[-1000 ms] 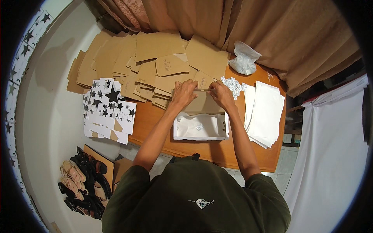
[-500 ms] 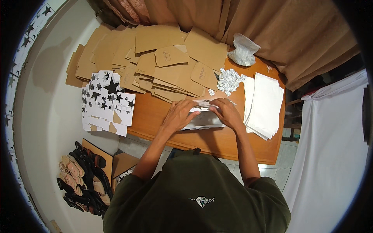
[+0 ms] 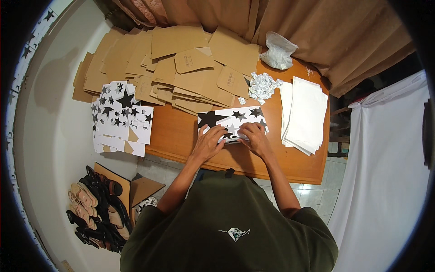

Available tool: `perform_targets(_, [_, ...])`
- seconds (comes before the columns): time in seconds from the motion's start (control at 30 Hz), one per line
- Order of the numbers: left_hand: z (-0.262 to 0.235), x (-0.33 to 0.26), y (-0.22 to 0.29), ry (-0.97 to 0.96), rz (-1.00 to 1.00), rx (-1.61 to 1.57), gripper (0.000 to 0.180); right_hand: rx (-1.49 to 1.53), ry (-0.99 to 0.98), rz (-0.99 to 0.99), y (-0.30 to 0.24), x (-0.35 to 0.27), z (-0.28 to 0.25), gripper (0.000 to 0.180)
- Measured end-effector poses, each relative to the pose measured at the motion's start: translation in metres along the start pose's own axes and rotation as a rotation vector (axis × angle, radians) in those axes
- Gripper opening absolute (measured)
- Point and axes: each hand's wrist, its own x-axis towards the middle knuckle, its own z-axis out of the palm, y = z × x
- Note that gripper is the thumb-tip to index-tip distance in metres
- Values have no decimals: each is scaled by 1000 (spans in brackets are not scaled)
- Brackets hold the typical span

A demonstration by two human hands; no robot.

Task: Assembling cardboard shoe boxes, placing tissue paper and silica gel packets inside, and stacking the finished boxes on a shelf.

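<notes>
A white cardboard box (image 3: pixel 232 119) printed with black and grey stars lies on the table in front of me, its patterned face up. At the left part of its near edge, my left hand (image 3: pixel 208 144) has its fingers on top and its thumb at the front. My right hand (image 3: pixel 256 141) grips the same edge further right, fingers bent over the patterned face. The box's underside and most of its near side are hidden. Just beyond it, to the right, lies a heap of small white packets (image 3: pixel 263 87).
Flat brown cardboard pieces (image 3: pixel 190 43) cover the back of the wooden table (image 3: pixel 174 136). Star-printed sheets (image 3: pixel 118 129) lie left, white paper sheets (image 3: pixel 304 115) right. A clear plastic bag (image 3: pixel 277 56) stands at the back. Sandals (image 3: pixel 102 208) are piled at lower left.
The star-printed face of the box has come into view on top, where white inner surfaces showed before. Both hands have moved slightly nearer to me and sit at its near edge.
</notes>
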Motion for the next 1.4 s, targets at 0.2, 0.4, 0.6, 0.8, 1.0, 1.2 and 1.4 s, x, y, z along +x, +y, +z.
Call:
perform_targets(0.2, [24,-7,-10,51,56,-6,26,-17,53,-60,8,-7,19,24])
perform_targets(0.4, [36,-10,-14,81,82,36,22,-48,82,-71,17,-16,36,18])
perform_targets(0.6, [38,-13,-11,35,71,42,23,0,53,-65,20,-24,41,21])
perform_targets(0.8, [41,-16,-10,46,82,61,21,-16,50,-95,18,-29,39,28])
perform_targets(1.0, [42,-14,-8,71,102,60,24,-14,39,-121,26,-33,45,35])
perform_targets(1.2, [51,-12,-3,26,117,94,26,-42,97,-133,30,-38,56,37])
perform_targets(1.4, [69,-11,-10,89,117,103,16,-64,95,-159,31,-39,55,39])
